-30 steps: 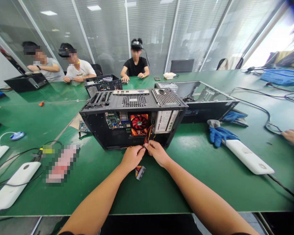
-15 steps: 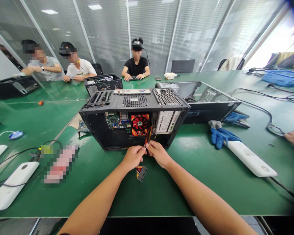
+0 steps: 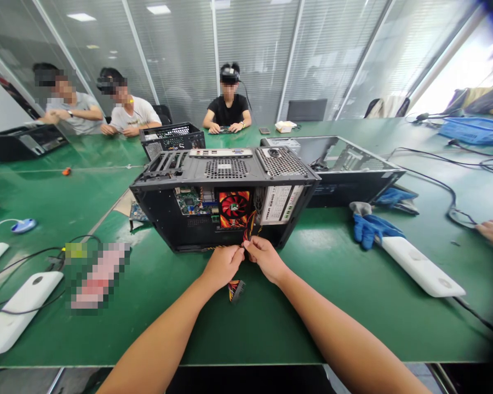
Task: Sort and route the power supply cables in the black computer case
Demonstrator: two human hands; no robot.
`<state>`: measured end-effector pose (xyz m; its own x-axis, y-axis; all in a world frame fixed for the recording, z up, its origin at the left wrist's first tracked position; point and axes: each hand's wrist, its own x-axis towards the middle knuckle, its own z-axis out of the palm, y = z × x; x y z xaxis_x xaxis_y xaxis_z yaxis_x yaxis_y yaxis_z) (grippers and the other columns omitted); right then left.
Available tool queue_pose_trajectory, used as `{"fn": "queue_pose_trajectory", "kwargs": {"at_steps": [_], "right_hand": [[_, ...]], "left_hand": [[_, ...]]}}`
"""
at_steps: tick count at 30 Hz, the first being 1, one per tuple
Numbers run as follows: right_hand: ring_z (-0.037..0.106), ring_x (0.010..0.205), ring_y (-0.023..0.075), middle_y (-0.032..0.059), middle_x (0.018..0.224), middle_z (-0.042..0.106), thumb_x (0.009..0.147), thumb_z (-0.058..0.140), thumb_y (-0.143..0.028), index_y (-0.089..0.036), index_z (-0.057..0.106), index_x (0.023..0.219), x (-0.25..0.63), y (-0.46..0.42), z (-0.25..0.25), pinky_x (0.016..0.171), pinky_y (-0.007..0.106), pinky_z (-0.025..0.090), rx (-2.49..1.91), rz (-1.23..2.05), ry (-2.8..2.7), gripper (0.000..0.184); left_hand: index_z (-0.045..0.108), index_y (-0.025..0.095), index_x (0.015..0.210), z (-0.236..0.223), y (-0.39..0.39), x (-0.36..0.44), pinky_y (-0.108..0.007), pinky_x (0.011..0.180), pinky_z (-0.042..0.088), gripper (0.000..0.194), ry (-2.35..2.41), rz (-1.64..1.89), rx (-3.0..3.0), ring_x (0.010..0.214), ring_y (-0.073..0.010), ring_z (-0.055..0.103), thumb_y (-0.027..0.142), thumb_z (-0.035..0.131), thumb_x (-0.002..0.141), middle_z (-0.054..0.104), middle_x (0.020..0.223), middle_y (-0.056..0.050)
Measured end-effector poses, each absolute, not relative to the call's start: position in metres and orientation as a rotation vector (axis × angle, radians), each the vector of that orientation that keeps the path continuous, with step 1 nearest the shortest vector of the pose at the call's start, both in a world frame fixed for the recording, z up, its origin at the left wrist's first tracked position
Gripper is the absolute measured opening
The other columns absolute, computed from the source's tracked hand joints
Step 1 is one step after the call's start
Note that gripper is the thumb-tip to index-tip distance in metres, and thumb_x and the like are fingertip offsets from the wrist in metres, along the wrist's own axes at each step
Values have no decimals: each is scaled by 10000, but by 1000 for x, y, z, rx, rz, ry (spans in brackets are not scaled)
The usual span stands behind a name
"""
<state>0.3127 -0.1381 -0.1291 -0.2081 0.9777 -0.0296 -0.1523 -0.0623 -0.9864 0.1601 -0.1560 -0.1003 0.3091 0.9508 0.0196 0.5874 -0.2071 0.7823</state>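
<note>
A black computer case [image 3: 225, 238] lies in front of me with its side open. Inside it show a red and black cooling fan [image 3: 234, 208], a circuit board [image 3: 189, 202] and a power supply [image 3: 281, 205]. A bundle of coloured power cables [image 3: 250, 225] runs down out of the case. My left hand [image 3: 223, 266] and my right hand [image 3: 265, 257] meet on this bundle, fingers pinched on it. Below my left hand dangles a wide black connector [image 3: 237, 290] on yellow, red and black wires. My fingertips hide the exact spot they grip.
Another open case [image 3: 353, 189] stands behind on the right, near blue gloves [image 3: 370, 227] and a white power bank [image 3: 421, 265]. A smaller black case [image 3: 172, 137] is behind mine. On the left lie another white power bank [image 3: 22, 312] and cables. Several people sit around the green table [image 3: 312, 328].
Both hands stay pinched on the cables, almost in the same place. The dangling connector has swung and turned slightly. The view has shifted a little.
</note>
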Motion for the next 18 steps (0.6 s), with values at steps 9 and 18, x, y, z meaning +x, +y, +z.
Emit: {"fn": "queue_pose_trajectory", "kwargs": {"at_steps": [9, 18], "right_hand": [[286, 483, 87, -59, 517, 432, 800, 623, -582, -208, 415, 644, 314, -139, -126, 488, 260, 194, -974, 1497, -1258, 456], [308, 493, 90, -51, 542, 447, 787, 625, -594, -202, 448, 645, 313, -140, -125, 488, 260, 217, -1003, 1464, -1272, 454]], "left_hand": [[635, 141, 802, -102, -153, 161, -212, 432, 290, 436, 1231, 657, 1384, 359, -91, 363, 476, 378, 912, 420, 430, 63], [643, 150, 826, -102, -153, 160, -204, 451, 300, 384, 1266, 669, 1549, 389, -92, 409, 449, 417, 909, 430, 445, 64]]}}
